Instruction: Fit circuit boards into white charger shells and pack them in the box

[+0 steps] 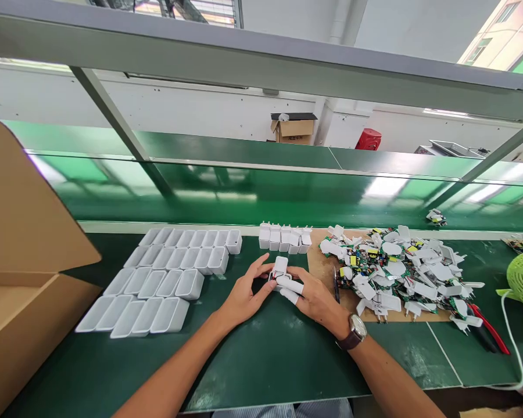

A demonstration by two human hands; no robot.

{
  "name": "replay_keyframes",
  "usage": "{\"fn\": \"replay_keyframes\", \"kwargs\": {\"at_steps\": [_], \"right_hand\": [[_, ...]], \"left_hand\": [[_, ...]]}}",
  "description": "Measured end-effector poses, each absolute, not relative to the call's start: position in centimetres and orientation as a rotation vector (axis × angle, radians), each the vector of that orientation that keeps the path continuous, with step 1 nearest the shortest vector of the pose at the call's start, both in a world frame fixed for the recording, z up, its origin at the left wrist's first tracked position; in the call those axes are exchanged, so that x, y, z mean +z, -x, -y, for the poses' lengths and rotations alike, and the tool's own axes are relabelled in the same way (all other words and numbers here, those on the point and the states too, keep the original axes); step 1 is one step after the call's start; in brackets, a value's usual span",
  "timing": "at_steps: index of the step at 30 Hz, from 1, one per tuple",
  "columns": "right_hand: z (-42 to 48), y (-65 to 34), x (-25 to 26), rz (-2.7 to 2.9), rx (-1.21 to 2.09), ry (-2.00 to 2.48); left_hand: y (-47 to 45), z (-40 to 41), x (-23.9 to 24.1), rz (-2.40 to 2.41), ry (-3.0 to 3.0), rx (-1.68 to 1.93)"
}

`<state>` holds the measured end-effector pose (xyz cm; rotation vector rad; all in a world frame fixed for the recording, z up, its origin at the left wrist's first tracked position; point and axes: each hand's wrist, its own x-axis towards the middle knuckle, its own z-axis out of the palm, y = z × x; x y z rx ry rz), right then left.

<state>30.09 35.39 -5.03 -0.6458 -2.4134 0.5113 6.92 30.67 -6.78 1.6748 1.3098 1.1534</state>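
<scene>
My left hand (244,297) and right hand (316,299) both pinched the white charger shell (281,266). I judged my capped fingertips (293,286) might slip, knocking it into the far row of shells (285,238).

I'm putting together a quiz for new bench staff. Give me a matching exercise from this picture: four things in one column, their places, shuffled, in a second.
Things
1. cardboard box
2. empty white shells
3. heap of circuit boards
4. small white piece

Places
A. on the brown board, at the right
B. held between the left hand and the right hand
C. far left, flaps open
D. in rows, left of both hands

Pairs: 1-C, 2-D, 3-A, 4-B
</scene>
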Motion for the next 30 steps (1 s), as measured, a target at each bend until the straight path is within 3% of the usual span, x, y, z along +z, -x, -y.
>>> {"fn": "replay_keyframes", "kwargs": {"at_steps": [4,17,30], "right_hand": [[-35.5,-30.5,-5.5,2.448,0.482,0.659],[-34.9,-29.5,-6.5,2.42,0.483,0.627],[-34.6,-29.8,-6.1,2.405,0.516,0.683]], "left_hand": [[-7.1,-30.6,-6.8,-1.282,-1.668,1.308],[-7.5,-30.1,-6.9,-1.215,-1.842,1.192],[-7.8,-29.9,-7.0,-1.296,-1.871,1.296]]}}
